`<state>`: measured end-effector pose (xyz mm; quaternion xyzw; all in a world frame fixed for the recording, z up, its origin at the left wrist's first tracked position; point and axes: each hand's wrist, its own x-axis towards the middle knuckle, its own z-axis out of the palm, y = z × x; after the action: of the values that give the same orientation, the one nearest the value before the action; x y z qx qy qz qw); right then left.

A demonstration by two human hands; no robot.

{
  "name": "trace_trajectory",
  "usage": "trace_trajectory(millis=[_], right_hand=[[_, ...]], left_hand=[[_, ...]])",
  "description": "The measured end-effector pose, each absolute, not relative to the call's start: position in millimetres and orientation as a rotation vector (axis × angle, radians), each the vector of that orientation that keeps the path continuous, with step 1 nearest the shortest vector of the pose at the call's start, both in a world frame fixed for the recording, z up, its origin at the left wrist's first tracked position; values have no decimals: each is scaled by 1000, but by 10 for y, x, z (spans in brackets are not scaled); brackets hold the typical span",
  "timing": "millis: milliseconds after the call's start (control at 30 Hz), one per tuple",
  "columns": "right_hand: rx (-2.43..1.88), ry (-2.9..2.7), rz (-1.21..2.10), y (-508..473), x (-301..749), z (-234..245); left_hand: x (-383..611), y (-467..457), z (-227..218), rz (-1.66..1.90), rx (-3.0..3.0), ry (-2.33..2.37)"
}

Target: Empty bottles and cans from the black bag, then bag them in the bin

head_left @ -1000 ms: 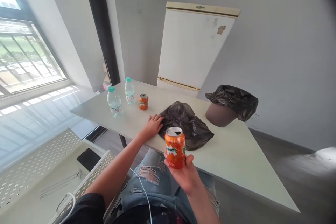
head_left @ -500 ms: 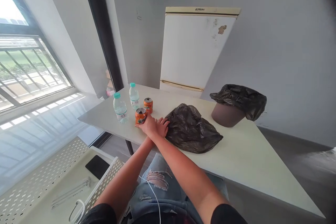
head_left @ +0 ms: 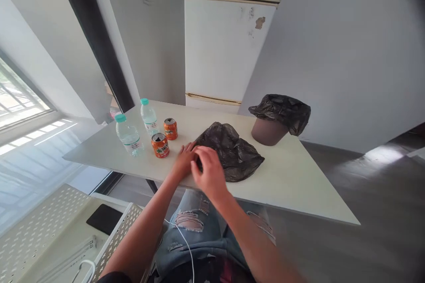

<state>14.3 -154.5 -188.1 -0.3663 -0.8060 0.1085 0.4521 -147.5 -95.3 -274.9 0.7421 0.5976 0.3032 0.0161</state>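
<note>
Black plastic bag [head_left: 232, 152] lying crumpled on the worktop [head_left: 292, 185], beside two orange cans [head_left: 160, 145]. Left hand [head_left: 183, 163] flat at its near edge; right hand [head_left: 210, 172] just above, fingers loosely apart, empty. Probably light, thin, slippery; best pinched at a fold.

Two cans [head_left: 160, 145] stand left of the bag [head_left: 232, 150], seemingly before two bottles [head_left: 129, 135].
</note>
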Motion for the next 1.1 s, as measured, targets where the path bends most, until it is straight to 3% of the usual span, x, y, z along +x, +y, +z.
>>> trace_trajectory(millis=[133,333,600,733,833,967,1100], right_hand=[[-1249,-1862,5,-1439,1687,-2009],[-1511,-2311,285,-1648,2513,-2472],[-911,-2443,854,-2324,2280,-1720],[-1159,-1885,690,-1530,2480,-1756],[-1298,-1658,764,-622,2546,-2001],[-1363,-1734,897,259,2420,-2207],[-1234,-1863,948,538,2248,-2328]], left_hand=[[-1499,-907,-2767,862,2297,1956],[-1541,-828,-2696,695,2281,2144],[-1432,-331,-2428,385,2063,2169],[-1324,-67,-2502,123,2121,2160],[-1297,120,-2533,41,2236,2068],[-1283,306,-2518,64,2296,1959],[-1392,357,-2460,117,2327,1887]])
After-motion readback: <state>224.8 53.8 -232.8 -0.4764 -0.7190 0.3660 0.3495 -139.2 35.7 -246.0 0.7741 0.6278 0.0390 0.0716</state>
